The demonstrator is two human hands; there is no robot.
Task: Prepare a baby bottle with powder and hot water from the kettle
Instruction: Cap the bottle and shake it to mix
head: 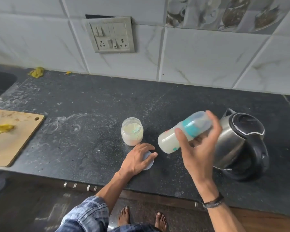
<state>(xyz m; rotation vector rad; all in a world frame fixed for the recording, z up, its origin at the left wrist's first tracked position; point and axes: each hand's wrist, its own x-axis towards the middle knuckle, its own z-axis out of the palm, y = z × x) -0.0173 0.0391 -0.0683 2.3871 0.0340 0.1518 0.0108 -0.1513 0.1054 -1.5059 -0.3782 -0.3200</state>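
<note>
1. Step in hand, I judge: mixing. The right grip [199, 148] has fingers and thumb curled round the baby bottle [167, 141] at its teal collar. Swirl w/ the wrist, not hard (cap looks seated, but check).
2. Bottle lies nearly sideways in the air, its milky base sticking out left of the grip, over the tabletop [90, 106] toward its front-right, just beside the kettle [238, 139].
3. Left grip [137, 158] rests, fingers loosely bent, on the lid [149, 162] nr the front edge, w/ the open powder jar [132, 131] just behind.
</note>
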